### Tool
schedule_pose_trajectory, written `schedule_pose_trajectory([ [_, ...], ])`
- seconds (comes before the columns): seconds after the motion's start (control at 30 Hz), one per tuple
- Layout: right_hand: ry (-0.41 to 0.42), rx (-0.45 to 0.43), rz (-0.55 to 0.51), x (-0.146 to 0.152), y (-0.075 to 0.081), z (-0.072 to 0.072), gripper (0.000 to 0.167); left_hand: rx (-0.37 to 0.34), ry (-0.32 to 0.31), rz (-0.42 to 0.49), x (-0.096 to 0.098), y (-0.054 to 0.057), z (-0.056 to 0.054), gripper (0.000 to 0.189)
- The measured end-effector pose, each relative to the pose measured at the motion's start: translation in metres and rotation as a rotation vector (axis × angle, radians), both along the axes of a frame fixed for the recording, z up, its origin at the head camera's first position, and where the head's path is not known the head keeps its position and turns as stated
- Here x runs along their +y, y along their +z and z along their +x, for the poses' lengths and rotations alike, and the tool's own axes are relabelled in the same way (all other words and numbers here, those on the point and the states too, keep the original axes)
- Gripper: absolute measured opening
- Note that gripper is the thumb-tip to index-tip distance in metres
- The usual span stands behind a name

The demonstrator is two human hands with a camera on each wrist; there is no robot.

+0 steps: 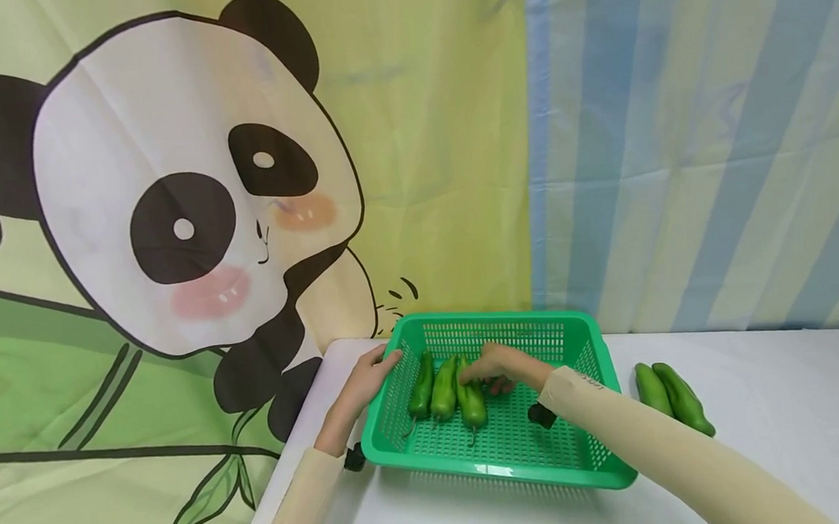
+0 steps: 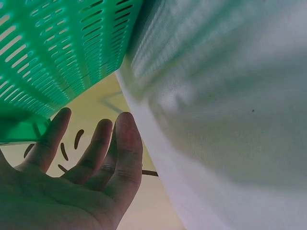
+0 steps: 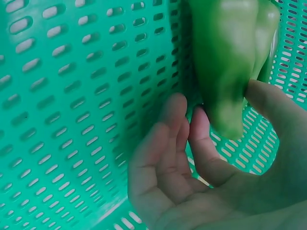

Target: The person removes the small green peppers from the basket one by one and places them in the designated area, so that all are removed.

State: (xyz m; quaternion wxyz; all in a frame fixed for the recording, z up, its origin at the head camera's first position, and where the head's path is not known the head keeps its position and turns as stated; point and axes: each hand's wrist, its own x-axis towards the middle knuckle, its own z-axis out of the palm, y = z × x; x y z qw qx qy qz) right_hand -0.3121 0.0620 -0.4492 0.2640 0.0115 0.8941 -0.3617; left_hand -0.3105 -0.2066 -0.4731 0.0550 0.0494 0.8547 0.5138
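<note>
Three green peppers (image 1: 444, 390) are shown side by side in a perforated green basket (image 1: 500, 469), with their stems turned toward the near rim. The rightmost pepper (image 1: 473, 406) is held at its narrow, stemless far end by the right hand (image 1: 503, 363). In the right wrist view, this narrow end is seen pinched between the thumb (image 3: 271, 103) on one side and the forefinger (image 3: 204, 143) on the other; its tip projects slightly past both into the hollow of the hand, while the broader body extends away from the palm. The remaining fingers are loosely bent beside the basket's slotted surface, and nothing is held by them. The middle pepper is placed just beside the pinched one, and the leftmost pepper (image 1: 422, 388) is set farther from the right hand.

The left hand (image 1: 364, 382) is placed at the basket's left rim. In the left wrist view, its fingers are seen extended and slightly spread along the outside of the basket, and no pepper is held by them. Two further peppers (image 1: 683, 399) are laid together on the white table (image 1: 781, 415), to the right of the basket and apart from both hands.
</note>
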Motion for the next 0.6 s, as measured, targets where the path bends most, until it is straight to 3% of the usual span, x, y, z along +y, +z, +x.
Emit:
schedule_pose_trajectory([
  [0.3, 0.027, -0.023, -0.05, 0.0099, 0.0057, 0.0033, 0.035, 0.002, -0.011, -0.009, -0.0007, 0.0025, 0.0018, 0.046],
  [0.6, 0.042, -0.019, -0.007, 0.0052, 0.0, 0.0021, 0.045, 0.013, -0.013, -0.023, -0.0013, -0.0003, 0.0012, 0.048],
])
